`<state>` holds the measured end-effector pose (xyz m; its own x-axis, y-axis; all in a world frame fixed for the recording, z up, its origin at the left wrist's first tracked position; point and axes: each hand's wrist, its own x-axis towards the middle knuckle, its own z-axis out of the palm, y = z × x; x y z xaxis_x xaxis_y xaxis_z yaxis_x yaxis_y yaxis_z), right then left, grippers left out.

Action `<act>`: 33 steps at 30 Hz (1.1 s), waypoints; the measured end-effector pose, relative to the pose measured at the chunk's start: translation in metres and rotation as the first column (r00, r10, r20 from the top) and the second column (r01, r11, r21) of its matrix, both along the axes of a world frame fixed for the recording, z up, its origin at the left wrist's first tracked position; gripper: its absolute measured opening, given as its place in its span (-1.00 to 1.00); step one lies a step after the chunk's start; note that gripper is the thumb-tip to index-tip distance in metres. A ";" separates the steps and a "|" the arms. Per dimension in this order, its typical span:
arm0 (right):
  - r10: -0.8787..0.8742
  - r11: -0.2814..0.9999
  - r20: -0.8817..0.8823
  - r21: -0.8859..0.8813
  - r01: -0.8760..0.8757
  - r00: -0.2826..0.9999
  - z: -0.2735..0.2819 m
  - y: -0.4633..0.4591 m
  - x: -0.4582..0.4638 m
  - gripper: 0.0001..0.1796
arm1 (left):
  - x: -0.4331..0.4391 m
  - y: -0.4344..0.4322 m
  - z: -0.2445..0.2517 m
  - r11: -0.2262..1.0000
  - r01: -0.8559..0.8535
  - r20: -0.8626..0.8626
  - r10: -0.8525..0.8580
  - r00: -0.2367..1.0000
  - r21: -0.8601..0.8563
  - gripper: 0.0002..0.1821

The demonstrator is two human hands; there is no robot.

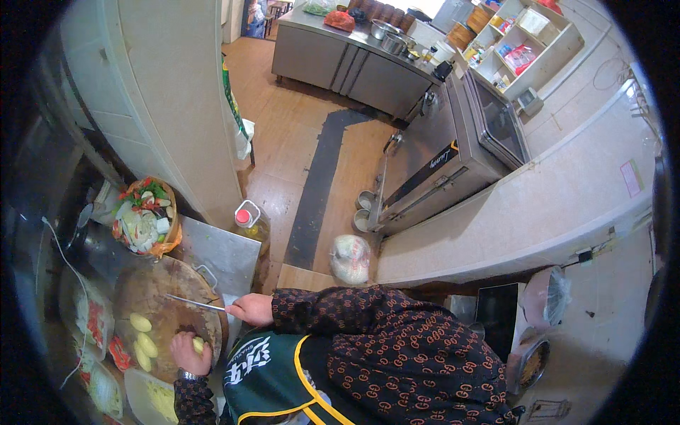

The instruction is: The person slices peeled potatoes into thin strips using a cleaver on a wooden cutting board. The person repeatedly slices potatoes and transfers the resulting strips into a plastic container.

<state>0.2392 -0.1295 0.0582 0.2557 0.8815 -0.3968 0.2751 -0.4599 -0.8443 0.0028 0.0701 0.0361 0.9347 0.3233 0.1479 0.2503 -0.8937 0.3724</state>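
My right hand (pixel 251 309) grips the handle of a kitchen knife (pixel 195 303), its blade seen nearly edge-on above a round wooden chopping board (pixel 154 284). On the board, the fingers of my left hand (pixel 190 353) rest around a peeled potato (pixel 198 345), partly hidden by them. Several more peeled potatoes (pixel 146 344) lie beside that hand, farther from my body. At the board's edge is something red (pixel 119 353), perhaps peppers. A plastic container (pixel 139 396) of pale yellow shreds stands next to my left forearm.
A basket of mixed vegetables (pixel 142 226) stands past the board, near a metal work surface (pixel 226 247). More vegetable containers (pixel 101 390) line the far side. On the floor are an oil jug (pixel 251 228) and a filled plastic bag (pixel 350 258). A steel cabinet (pixel 425 164) stands across the aisle.
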 end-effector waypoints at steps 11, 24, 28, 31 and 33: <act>-0.023 1.000 -0.015 -0.010 0.023 1.000 0.000 -0.002 -0.003 -0.27 | -0.005 0.010 -0.031 1.000 0.003 0.154 -0.007 0.988 0.028 -0.69; -0.100 0.989 -0.036 -0.116 0.095 0.994 0.006 -0.017 0.014 -0.43 | 0.069 0.028 -0.024 0.998 -0.054 0.016 0.053 0.998 0.016 -0.39; -0.263 0.954 -0.200 -0.204 0.222 0.944 0.014 -0.009 0.015 -0.45 | 0.068 0.031 -0.026 0.998 -0.048 -0.141 0.052 0.989 0.035 -0.32; -0.230 0.960 -0.214 -0.211 0.185 0.949 0.028 0.001 0.027 -0.46 | 0.065 0.029 -0.023 0.998 -0.055 -0.170 0.057 0.984 0.016 -0.27; -0.186 0.967 -0.210 -0.211 0.141 0.960 0.035 0.003 0.030 -0.49 | 0.062 0.025 -0.022 0.997 -0.053 -0.128 0.061 0.990 0.060 -0.25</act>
<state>0.2696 -0.1262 0.0937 0.2733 0.7364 -0.6189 -0.0052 -0.6423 -0.7665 0.0645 0.0955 0.0143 0.9274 0.3712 0.0460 0.3444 -0.8953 0.2826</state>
